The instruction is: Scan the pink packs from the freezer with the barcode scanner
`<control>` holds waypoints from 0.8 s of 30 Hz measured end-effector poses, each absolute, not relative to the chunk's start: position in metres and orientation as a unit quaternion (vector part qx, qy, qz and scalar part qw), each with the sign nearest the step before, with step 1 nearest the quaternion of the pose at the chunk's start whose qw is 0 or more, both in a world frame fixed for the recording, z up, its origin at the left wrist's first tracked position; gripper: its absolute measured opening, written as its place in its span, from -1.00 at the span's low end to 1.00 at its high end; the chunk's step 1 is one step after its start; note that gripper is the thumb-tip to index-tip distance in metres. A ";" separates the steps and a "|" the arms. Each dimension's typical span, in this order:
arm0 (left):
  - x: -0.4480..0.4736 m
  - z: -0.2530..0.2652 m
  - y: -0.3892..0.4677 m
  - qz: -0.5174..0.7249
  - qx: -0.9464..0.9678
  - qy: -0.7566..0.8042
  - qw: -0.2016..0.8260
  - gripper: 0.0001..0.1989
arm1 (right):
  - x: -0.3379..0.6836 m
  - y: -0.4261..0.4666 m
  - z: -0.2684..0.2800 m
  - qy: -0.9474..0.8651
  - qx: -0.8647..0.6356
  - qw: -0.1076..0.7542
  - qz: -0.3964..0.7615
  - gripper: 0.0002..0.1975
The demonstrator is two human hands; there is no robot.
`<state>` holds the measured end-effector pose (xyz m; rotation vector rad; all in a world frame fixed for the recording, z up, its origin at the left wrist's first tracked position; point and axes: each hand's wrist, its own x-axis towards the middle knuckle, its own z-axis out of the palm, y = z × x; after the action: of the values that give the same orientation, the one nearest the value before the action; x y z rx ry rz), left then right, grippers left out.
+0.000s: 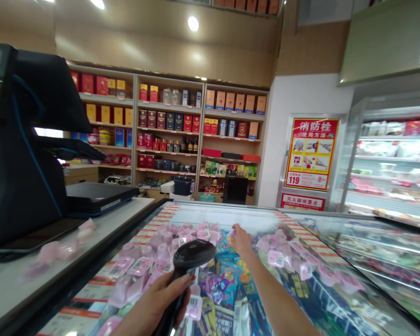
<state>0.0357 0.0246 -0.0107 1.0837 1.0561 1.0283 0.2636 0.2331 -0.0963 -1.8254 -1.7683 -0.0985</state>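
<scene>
My left hand (157, 298) grips the handle of a black barcode scanner (193, 254), held low over an open chest freezer (227, 210). My right hand (241, 240) reaches forward into the freezer, its fingers down among small pink packets (191, 231) and blue snack wrappers (224, 245). Whether it holds a packet I cannot tell. Pink packets lie piled at the freezer's left and right, and colourful wrapped ice creams (213, 284) fill the middle.
A white counter (126, 214) on my left carries a black checkout terminal (21, 140), a phone (42, 235) and a few pink packets (61, 247). Shelves of boxed goods (168, 126) line the back wall. A glass-fronted chiller (388, 158) stands to the right.
</scene>
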 end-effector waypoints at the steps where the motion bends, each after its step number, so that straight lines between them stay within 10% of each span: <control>1: 0.036 -0.010 0.023 0.453 0.466 0.453 0.610 -0.72 | 0.267 0.228 -0.099 -0.663 -0.672 0.326 -0.041 -0.55; 9: 0.043 -0.011 0.009 0.448 0.491 0.409 0.626 -0.69 | 0.273 0.174 -0.104 -0.678 -0.530 0.507 0.036 -0.36; 24: 0.052 -0.005 -0.001 0.449 0.499 0.399 0.624 -0.72 | 0.285 0.148 -0.100 -0.663 -0.612 0.428 -0.059 -0.42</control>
<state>0.0521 -0.0014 -0.0046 1.1458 0.9164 1.0304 0.2851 0.1478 -0.0997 -1.5283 -1.6548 -0.1462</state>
